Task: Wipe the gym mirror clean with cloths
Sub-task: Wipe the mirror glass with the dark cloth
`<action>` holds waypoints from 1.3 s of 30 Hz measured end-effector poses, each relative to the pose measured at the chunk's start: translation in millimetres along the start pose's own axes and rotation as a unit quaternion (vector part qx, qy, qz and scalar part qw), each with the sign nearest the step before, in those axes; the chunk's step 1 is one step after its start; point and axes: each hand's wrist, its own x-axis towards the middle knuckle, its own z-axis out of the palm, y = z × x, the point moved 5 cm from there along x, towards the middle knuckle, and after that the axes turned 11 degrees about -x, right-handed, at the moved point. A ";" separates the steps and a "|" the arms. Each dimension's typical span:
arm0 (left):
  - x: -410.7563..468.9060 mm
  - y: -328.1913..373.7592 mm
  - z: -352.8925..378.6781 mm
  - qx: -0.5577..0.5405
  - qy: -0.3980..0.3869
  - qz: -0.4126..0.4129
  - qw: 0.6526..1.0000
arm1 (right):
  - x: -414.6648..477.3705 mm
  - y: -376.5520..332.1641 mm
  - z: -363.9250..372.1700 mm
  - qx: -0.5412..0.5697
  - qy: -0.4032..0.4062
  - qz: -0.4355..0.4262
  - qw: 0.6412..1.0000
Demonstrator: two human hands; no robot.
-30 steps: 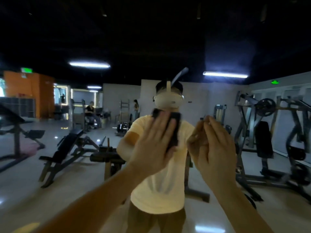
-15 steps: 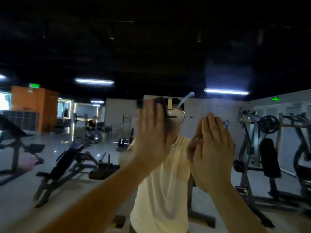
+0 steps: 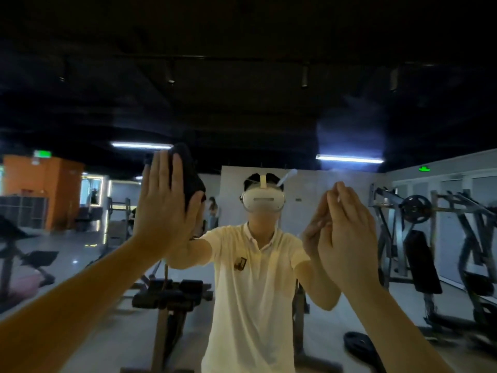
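The gym mirror [image 3: 269, 103] fills the view and reflects me in a pale shirt and a white headset. My left hand [image 3: 164, 205] lies flat on the glass at centre left, pressing a dark cloth [image 3: 189, 176] whose edge shows past my fingers. My right hand [image 3: 347, 232] is held flat against the glass at centre right, fingers together, touching its own reflection. A thin pale sliver shows at its fingertips; whatever lies under the palm is hidden. A hazy pale patch [image 3: 349, 135] sits on the glass above my right hand.
The mirror reflects weight benches [image 3: 169, 294] behind me, a plate-loaded machine [image 3: 414, 211] at the right, a weight plate [image 3: 357, 343] on the floor, an orange wall [image 3: 59, 189] at the left and other people far back.
My left hand has slid the dark cloth up and to the left across the glass. My right hand has risen a little, and my view has tilted upward.
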 end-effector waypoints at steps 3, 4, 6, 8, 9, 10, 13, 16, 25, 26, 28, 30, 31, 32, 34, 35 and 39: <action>14.9 23.6 4.5 -0.032 0.023 -0.024 0.999 | -0.6 -0.3 4.7 -0.012 -0.007 0.001 1.000; 17.8 43.8 10.6 -0.039 0.023 -0.014 0.999 | -0.9 0.2 4.3 -0.008 -0.006 -0.005 1.000; 22.4 95.3 28.0 -0.045 0.010 0.027 0.999 | -0.8 2.9 0.5 0.008 0.001 -0.019 1.000; 22.7 156.6 47.6 -0.058 -0.004 0.093 0.994 | 0.1 7.0 -5.6 0.049 0.012 -0.026 0.998; 20.0 187.0 58.8 -0.058 -0.016 0.138 0.989 | 0.6 10.0 -9.1 0.082 0.011 -0.018 0.996; 15.4 212.5 69.5 -0.047 -0.029 0.184 0.981 | 0.9 13.4 -12.0 0.122 0.007 0.002 0.992; 6.6 236.3 82.6 -0.010 -0.049 0.260 0.964 | 1.3 21.8 -17.7 0.227 0.003 0.061 0.972; 12.7 198.8 60.9 -0.003 -0.041 0.277 0.960 | 5.1 16.1 -21.6 0.203 0.004 0.062 0.977; 31.7 28.8 -1.3 0.001 0.030 0.014 0.999 | 16.9 -14.2 -3.4 0.109 0.034 0.046 0.992; 31.6 43.9 2.6 -0.012 0.038 0.015 0.999 | 16.2 -15.0 -2.3 0.103 0.034 0.042 0.993; 27.2 86.2 20.5 -0.025 0.029 0.054 0.998 | 13.9 -14.5 -0.4 0.085 0.034 0.042 0.995; 17.0 138.6 43.6 -0.049 0.008 0.131 0.990 | 11.8 -12.6 2.0 0.070 0.032 0.047 0.996; 11.9 164.7 53.8 -0.060 -0.005 0.179 0.982 | 11.6 -11.4 2.8 0.068 0.027 0.048 0.996; 6.1 187.0 62.7 -0.052 -0.024 0.227 0.972 | 11.5 -9.7 3.3 0.072 0.020 0.048 0.996; 0.0 206.3 72.7 -0.010 -0.055 0.290 0.955 | 10.6 -5.8 0.6 0.091 0.018 0.053 0.994; 2.2 202.3 70.7 0.000 -0.053 0.304 0.951 | 9.6 -4.9 -1.7 0.097 0.020 0.053 0.994; 20.9 123.9 36.4 -0.011 0.004 0.199 0.980 | 8.3 -8.3 -6.3 0.096 0.034 0.044 0.994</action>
